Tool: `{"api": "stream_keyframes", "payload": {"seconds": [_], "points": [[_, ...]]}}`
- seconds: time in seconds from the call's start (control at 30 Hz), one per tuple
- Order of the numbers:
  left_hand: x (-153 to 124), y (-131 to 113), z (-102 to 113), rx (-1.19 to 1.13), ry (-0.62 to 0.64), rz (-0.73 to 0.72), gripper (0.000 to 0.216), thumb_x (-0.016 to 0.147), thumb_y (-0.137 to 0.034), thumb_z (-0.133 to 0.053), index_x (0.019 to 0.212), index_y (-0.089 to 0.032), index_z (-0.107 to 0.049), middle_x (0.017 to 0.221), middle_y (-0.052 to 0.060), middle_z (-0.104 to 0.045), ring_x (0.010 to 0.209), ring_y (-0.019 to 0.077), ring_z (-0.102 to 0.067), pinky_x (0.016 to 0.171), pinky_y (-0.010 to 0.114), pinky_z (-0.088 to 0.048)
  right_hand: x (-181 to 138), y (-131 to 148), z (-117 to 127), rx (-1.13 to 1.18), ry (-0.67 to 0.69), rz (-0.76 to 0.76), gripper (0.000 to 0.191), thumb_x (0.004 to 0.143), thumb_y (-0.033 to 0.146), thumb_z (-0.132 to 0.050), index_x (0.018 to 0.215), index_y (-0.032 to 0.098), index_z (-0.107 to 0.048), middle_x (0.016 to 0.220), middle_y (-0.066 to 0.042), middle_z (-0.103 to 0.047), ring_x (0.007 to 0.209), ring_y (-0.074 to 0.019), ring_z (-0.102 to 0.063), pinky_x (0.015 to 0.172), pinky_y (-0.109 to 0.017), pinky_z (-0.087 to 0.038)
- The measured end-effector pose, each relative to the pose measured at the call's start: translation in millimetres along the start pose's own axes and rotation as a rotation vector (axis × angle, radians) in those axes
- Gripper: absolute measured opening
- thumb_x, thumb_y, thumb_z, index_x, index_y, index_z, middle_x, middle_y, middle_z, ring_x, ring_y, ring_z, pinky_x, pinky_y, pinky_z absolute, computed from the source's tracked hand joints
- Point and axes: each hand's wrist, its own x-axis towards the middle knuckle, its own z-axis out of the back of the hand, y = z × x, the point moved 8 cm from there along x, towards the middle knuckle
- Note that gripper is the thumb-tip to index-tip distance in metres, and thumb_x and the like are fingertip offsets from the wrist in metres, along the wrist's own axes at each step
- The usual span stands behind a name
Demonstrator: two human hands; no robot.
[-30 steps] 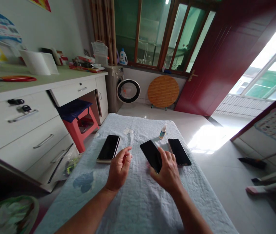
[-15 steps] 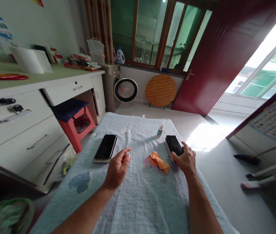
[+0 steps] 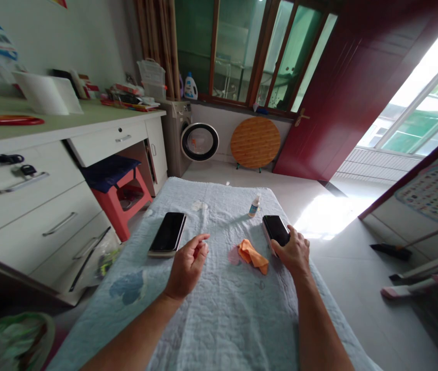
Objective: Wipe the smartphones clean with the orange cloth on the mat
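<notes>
My right hand (image 3: 293,251) grips a black-screened smartphone (image 3: 276,230) by its sides, thumb on the near left edge and fingers on the right; the phone lies on what looks like a pale box or second layer. My left hand (image 3: 188,265) hovers over the cloth, fingers curled and index finger partly out, and I cannot make out anything in it. Left of it, another dark-screened phone (image 3: 169,231) rests on a pale base. Between the hands lies a crumpled orange cloth (image 3: 253,256). Behind that cloth stands a small spray bottle (image 3: 254,206).
A light blue quilted cover (image 3: 219,309) spreads under everything. On the left are a white drawer desk (image 3: 60,170) and a red stool (image 3: 126,198). Farther back stand a washing machine with its door (image 3: 199,142) open and a round wooden tabletop (image 3: 255,142).
Almost nothing differs. My right hand and the phone under it have shifted very slightly; my left hand keeps its place and shape.
</notes>
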Motion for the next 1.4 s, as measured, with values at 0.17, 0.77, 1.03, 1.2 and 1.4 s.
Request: {"api": "stream_keyframes", "payload": {"seconds": [0.17,0.77,1.03,1.2,1.4], "points": [[-0.5,0.1,-0.7,-0.019,0.007,-0.009,0.036,0.09,-0.039,-0.045,0.114,-0.016,-0.06,0.075,0.0,-0.063,0.069,0.0151,-0.062,0.067,0.024,-0.049,-3.2,-0.8,1.5,-0.059,0.048,-0.054,0.079,0.072,0.056,-0.055,0.138,0.015,-0.042,0.124,-0.014,-0.055,0.11,-0.0343,-0.049,0.091,-0.041,-0.036],[-0.6,-5.2,0.0,0.006,0.008,-0.04,0.033,0.089,-0.036,-0.047,0.111,-0.016,-0.062,0.076,0.002,-0.066,0.067,0.0149,-0.062,0.066,0.024,-0.049,-12.8,13.3,1.9,-0.095,0.076,-0.113,0.07,0.076,0.047,-0.052,0.136,0.014,-0.042,0.113,-0.019,-0.058,0.104,-0.0355,-0.053,0.083,-0.043,-0.039],[-0.7,-6.9,0.7,0.026,0.001,-0.051,0.031,0.089,-0.035,-0.048,0.109,-0.016,-0.063,0.076,0.002,-0.065,0.066,0.0142,-0.061,0.067,0.023,-0.049,-10.8,12.0,0.3,-0.087,0.064,-0.111,0.069,0.075,0.047,-0.052,0.134,0.013,-0.043,0.112,-0.018,-0.058,0.102,-0.0343,-0.054,0.083,-0.042,-0.04],[-0.7,-7.9,1.2,0.03,-0.001,-0.055,0.031,0.088,-0.034,-0.049,0.108,-0.016,-0.063,0.076,0.002,-0.066,0.067,0.0144,-0.062,0.067,0.023,-0.05,-10.0,11.8,-0.6,-0.1,0.065,-0.112,0.069,0.074,0.047,-0.053,0.135,0.014,-0.043,0.113,-0.017,-0.058,0.104,-0.0345,-0.054,0.083,-0.042,-0.041],[-0.4,-12.8,3.2,0.063,-0.019,-0.121,0.029,0.09,-0.033,-0.047,0.11,-0.017,-0.062,0.081,0.002,-0.066,0.07,0.0146,-0.062,0.067,0.025,-0.051,-13.6,12.9,3.8,-0.1,0.062,-0.125,0.074,0.074,0.052,-0.055,0.137,0.015,-0.042,0.116,-0.018,-0.058,0.105,-0.0369,-0.053,0.085,-0.046,-0.04]]}}
